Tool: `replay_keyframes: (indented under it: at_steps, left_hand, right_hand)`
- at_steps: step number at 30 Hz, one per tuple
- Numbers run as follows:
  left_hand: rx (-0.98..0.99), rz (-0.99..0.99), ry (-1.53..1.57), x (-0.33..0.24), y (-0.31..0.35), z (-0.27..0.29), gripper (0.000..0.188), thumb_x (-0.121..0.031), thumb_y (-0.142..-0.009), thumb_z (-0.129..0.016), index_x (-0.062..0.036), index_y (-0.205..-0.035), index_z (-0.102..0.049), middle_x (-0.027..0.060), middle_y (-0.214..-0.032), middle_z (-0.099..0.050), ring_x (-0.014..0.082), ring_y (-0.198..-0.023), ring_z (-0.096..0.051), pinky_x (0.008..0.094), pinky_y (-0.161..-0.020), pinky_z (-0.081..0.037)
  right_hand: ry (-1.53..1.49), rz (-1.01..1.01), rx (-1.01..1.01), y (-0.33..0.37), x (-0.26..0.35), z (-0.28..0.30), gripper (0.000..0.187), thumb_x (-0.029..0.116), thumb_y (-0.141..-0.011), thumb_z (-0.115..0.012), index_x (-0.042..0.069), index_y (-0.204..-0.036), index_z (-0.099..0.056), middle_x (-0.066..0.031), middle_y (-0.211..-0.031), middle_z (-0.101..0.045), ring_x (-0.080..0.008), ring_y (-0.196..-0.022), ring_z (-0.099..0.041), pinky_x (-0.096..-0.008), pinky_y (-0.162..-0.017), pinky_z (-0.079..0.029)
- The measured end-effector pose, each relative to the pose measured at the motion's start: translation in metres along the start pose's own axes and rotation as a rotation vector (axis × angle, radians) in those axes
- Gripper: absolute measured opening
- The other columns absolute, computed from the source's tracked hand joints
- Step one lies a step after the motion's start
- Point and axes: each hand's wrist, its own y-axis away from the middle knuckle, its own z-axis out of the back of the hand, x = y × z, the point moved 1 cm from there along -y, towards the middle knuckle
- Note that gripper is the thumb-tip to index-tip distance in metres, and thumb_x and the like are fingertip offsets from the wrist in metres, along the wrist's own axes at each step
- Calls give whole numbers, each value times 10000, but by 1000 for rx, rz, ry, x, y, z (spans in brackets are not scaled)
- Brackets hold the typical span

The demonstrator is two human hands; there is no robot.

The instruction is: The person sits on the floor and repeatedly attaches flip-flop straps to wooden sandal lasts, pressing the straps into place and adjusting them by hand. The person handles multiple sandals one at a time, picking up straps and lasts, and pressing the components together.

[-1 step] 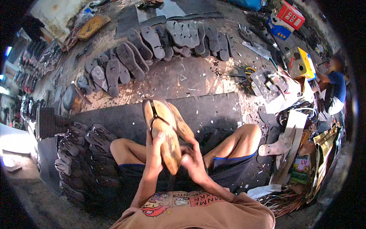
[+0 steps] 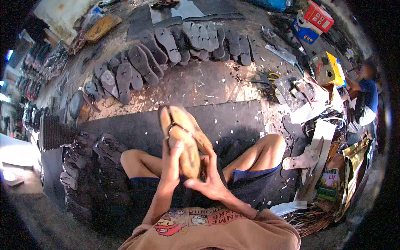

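Note:
A tan wooden shoe last (image 2: 188, 152) with dark blotches is held up in front of my lap. A thin dark sandal strap (image 2: 177, 126) crosses its front part. Behind it on the right, a second wooden last (image 2: 201, 141) shows in part. My left hand (image 2: 170, 164) is closed around the left side of the front last, thumb on top. My right hand (image 2: 210, 177) has its fingers closed against the right side of the pair, and its thumb lies near the heel end. Its exact hold under the lasts is hidden.
An arc of dark sandal soles (image 2: 141, 64) lies ahead on the floor. Strapped sandals (image 2: 75, 160) are piled left of my knee. On the right are pliers (image 2: 273, 76), a wooden board (image 2: 318, 154) and cut strips (image 2: 312, 221). Another person (image 2: 367, 93) sits far right.
The lasts have turned and shifted slightly, with the front one's heel end higher and less pointed in view. My right thumb has moved left and down, toward that heel end.

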Motion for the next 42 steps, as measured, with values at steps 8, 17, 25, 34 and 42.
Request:
replay_keyframes:
  at_steps: [8,17,25,34,42]
  left_hand:
    - [107,-400,-663,0,18,17,361,-324,-1159,-503,-2,-1028,-599,-37,-783,-473,95,-718,-426,338,-644,-411]
    - [610,419,650,106,23,51,491,-365,-1107,-588,-68,-1488,-504,85,-1413,-630,218,-1241,-656,413,-1053,-556]
    - [545,49,498,35,-10,6,815,-622,-1080,-490,-96,-1669,-288,102,-1654,-449,274,-1472,-503,471,-1214,-439]
    - [18,202,603,10,-60,73,697,-633,-1090,-449,-89,-1522,-503,157,-1420,-636,322,-1228,-644,482,-1018,-559]
    - [688,159,903,2,-7,23,523,-515,-1095,-543,-269,-1548,-459,41,-1117,-480,130,-835,-445,290,-703,-446]
  right_hand:
    - [-507,-315,172,-9,13,34,1153,132,-807,-804,99,-1690,-64,-166,-1644,-296,-274,-1534,-322,-428,-1234,-347]
    - [170,55,354,6,63,14,1177,60,-800,-767,37,-1682,12,-216,-1595,-297,-368,-1532,-277,-518,-1274,-209]
    - [189,149,170,-21,26,14,1151,58,-858,-706,48,-1681,98,-249,-1677,-209,-387,-1549,-257,-510,-1278,-212]
    - [-135,-25,195,-12,16,32,1145,65,-883,-653,30,-1677,172,-287,-1733,-109,-415,-1629,-113,-511,-1314,-107]
    - [978,-42,-47,-127,-39,115,766,100,-918,-679,-27,-1589,-331,-318,-1556,-427,-495,-1475,-404,-499,-1235,-352]
